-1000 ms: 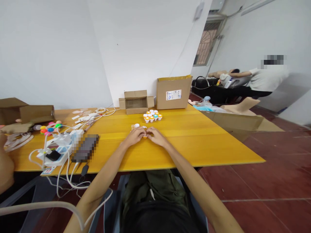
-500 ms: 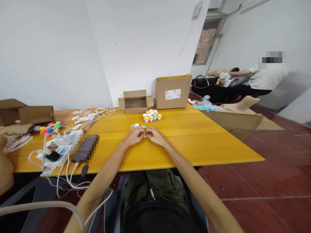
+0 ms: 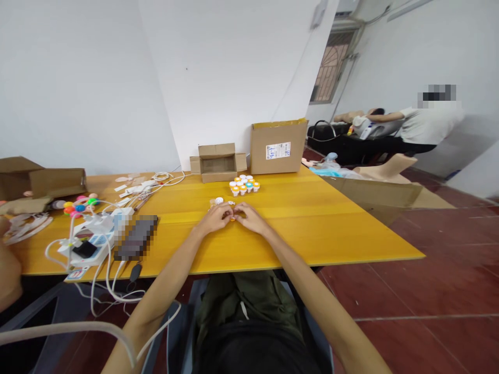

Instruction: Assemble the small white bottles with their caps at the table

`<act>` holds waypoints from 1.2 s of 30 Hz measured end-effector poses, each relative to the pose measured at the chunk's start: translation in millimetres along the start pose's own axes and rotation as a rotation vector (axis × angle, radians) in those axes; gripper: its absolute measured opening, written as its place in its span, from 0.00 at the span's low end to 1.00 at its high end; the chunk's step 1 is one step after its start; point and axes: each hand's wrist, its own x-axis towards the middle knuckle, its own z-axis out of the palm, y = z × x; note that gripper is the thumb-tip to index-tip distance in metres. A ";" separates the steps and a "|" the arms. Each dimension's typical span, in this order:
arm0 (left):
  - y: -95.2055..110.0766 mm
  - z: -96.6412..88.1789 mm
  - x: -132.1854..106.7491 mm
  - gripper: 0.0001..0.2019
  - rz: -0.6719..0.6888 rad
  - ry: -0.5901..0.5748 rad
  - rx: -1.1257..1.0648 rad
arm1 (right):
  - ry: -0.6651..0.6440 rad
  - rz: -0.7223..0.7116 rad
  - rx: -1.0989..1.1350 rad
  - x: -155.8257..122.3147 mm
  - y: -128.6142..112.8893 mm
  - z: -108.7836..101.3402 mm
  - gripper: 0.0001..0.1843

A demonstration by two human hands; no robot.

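My left hand (image 3: 219,217) and my right hand (image 3: 250,218) meet over the table, with fingertips curled together in a pinch. A small orange piece (image 3: 233,219), perhaps a cap, shows between the fingertips; the fingers hide most of it. Just beyond them lies a little heap of small white bits (image 3: 231,203), too small to name. A white cap (image 3: 219,200) and a small clear jar (image 3: 212,202) stand beyond my left hand. Farther back is a tight group of several small jars (image 3: 244,185) with white, orange and teal lids.
An open small carton (image 3: 218,175) and a taped cardboard box (image 3: 277,161) stand against the wall. To the left are a power strip (image 3: 102,248) with cables, a phone (image 3: 137,238) and colored balls (image 3: 80,208). Another person's arm (image 3: 8,265) shows at far left; someone sits at back right.
Both hands keep the same place and pinch over the orange piece. The view shifts very slightly; nothing else on the table visibly moves.
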 end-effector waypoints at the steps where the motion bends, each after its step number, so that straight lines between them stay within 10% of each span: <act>1: 0.4 -0.3 0.1 0.07 -0.002 0.003 -0.005 | 0.005 -0.001 0.003 0.0 0.3 0.3 0.06; 15: -26.9 -21.7 -0.8 0.08 -0.213 0.512 0.151 | 0.133 0.067 0.013 0.4 11.7 4.3 0.08; 25: -48.7 -6.8 -3.0 0.18 -0.279 0.171 0.126 | 0.130 0.040 -0.033 0.4 10.9 4.6 0.10; 36: -44.6 -10.7 0.1 0.07 -0.308 0.219 0.096 | 0.098 0.017 -0.053 -0.9 6.9 3.4 0.08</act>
